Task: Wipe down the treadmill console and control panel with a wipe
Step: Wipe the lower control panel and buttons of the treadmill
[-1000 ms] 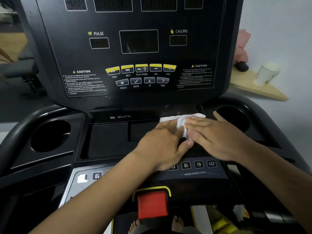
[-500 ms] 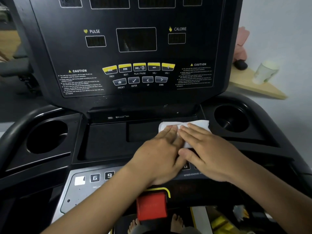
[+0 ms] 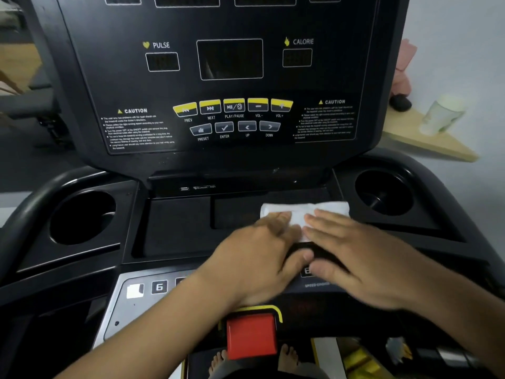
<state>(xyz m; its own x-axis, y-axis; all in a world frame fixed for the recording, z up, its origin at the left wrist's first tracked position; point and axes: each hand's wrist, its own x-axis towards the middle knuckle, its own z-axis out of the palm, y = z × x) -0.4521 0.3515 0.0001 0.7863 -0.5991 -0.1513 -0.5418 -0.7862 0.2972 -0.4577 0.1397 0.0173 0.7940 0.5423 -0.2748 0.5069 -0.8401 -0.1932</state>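
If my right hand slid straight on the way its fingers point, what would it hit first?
Probably the fingertips of the left hand, just ahead of the right hand on the flat white wipe.

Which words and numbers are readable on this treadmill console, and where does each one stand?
"PULSE", "CALORIE": console, above small displays.
"CAUTION", twice: heading warning blocks; small print unreadable.
"PREV", "NEXT", "PLAY/PAUSE", "VOL-", "VOL+": under yellow buttons.
"PRESET", "ENTER", "UP", "DOWN": under grey buttons.
"6": key, lower panel.
Print beside the port and right hand: blurred.
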